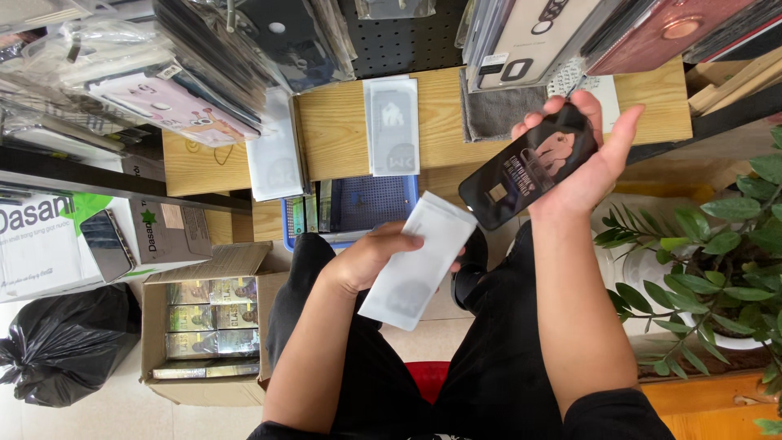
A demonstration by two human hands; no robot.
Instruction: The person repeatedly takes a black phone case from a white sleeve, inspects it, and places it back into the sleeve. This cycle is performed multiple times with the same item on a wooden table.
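- Above the lap, right hand raised, fingers wrapped around a black phone case with pinkish print; case tilted, one end up near the fingertips, other end low toward the left.
- Lower and to the left, left hand pinching a white flat sleeve, thumb over its near face; sleeve slanted, upper corner just beside the case's lower end.
- Beyond both hands, wooden shelf carrying a pale packaged item and a grey cloth.
- Under the shelf, blue basket.
- Far left, open cardboard box of packets beside a black plastic bag.
- Far right, potted green plant.
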